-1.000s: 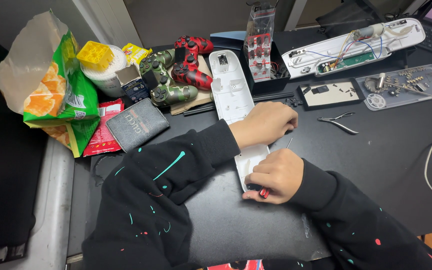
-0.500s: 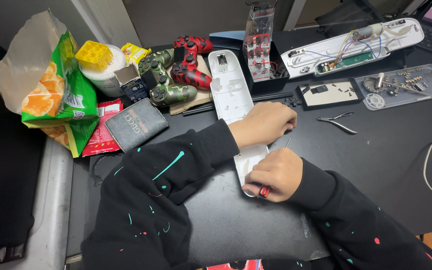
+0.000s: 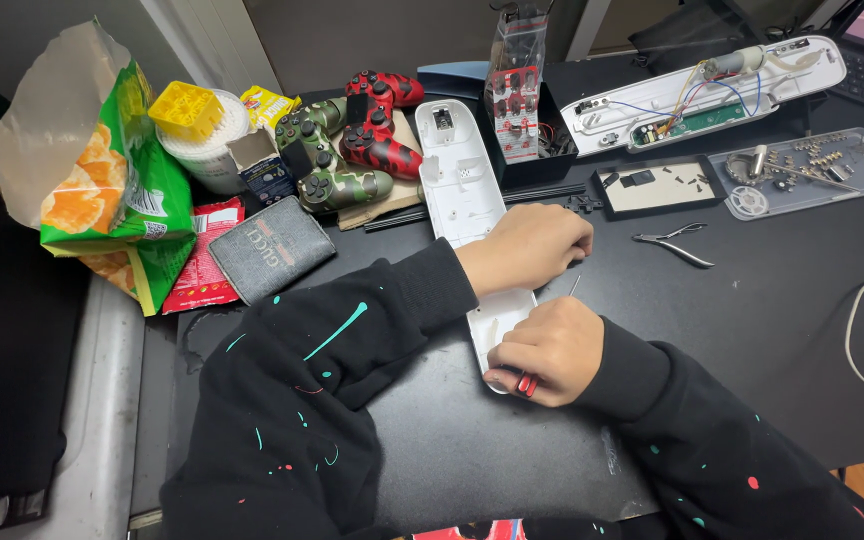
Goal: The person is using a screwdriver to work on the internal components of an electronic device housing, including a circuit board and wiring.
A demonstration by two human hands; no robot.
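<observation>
A long white plastic housing [image 3: 457, 175] lies lengthwise on the black desk, its near part under my hands. My left hand [image 3: 527, 245] rests fisted on the middle of the housing, pressing it down. My right hand [image 3: 542, 350] is closed around a small red-handled screwdriver [image 3: 526, 384] at the housing's near end. The tool's thin metal shaft [image 3: 574, 285] sticks up between the two hands. Both sleeves are black with paint flecks.
Small pliers [image 3: 674, 243] lie right of my left hand. Behind are a black parts tray [image 3: 652, 185], a clear tray of screws [image 3: 812, 170] and an opened white device with wiring [image 3: 712, 85]. Game controllers [image 3: 347, 140], a wallet [image 3: 270, 248] and a snack bag [image 3: 112, 190] crowd the left.
</observation>
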